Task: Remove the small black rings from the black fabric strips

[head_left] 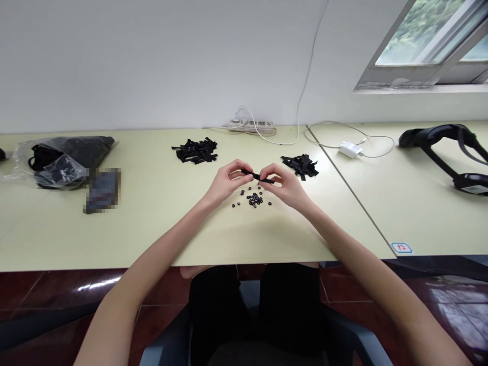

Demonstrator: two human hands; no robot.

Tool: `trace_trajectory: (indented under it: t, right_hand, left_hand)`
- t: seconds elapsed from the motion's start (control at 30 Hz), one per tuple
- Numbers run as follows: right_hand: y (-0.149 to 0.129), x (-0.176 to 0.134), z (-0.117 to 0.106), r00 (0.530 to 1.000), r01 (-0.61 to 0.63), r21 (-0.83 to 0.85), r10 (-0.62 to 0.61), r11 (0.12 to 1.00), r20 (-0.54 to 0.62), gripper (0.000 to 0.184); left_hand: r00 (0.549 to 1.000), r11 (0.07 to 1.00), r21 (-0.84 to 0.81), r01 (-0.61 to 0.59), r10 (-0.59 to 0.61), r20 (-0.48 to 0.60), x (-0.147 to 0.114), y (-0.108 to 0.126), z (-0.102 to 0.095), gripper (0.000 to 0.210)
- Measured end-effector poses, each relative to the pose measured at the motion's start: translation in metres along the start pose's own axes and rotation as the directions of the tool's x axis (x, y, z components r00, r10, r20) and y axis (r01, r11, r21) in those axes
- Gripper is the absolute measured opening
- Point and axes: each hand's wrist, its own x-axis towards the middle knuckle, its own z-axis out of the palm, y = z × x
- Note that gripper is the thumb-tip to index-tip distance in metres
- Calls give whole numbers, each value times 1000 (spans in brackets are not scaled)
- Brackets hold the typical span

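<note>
Between my two hands a short black strip [256,176] is held just above the table, slanting slightly down to the right. My left hand [233,175] pinches its left end between thumb and fingers. Its right part is pinched by my right hand [280,180]. Small dark rings [255,199] lie loosely scattered on the table just below the hands. A pile of black strips [196,151] lies beyond my left hand, and a smaller pile of black strips [301,165] is just beyond my right hand. Whether a ring is on the held strip is too small to tell.
On the left are a clear plastic bag [64,160] with black contents and a blurred dark object [102,190]. A power strip [251,125] with white cables sits against the wall. To the right lie a white charger [349,149] and a black headset [450,152].
</note>
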Motion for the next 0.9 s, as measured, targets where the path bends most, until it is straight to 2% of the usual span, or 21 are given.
trace_trajectory:
  t: [0.17, 0.33, 0.47, 0.67, 0.9]
  right_hand:
    - [0, -2, 3, 992, 122, -193, -113, 974, 58, 12]
    - [0, -3, 6, 987, 153, -323, -163, 934, -5, 9]
    - [-2, -3, 7, 996, 79, -266, -87, 961, -20, 10]
    - [-1, -1, 6, 1000, 4, -146, -5, 989, -6, 11]
    - [3, 0, 5, 1000, -8, -192, 3, 981, -24, 12]
  left_hand:
    - [999, 999, -4, 50, -50, -17, 0, -2, -2, 40]
    - [996, 996, 4, 87, -87, -14, 0, -3, -2, 39]
    - [995, 996, -7, 93, -92, 39, 0, -6, -1, 38]
    - [994, 994, 55, 92, -96, 60, 1, -5, -2, 35]
    - [972, 983, 126, 131, -152, 178, 1, -5, -1, 31]
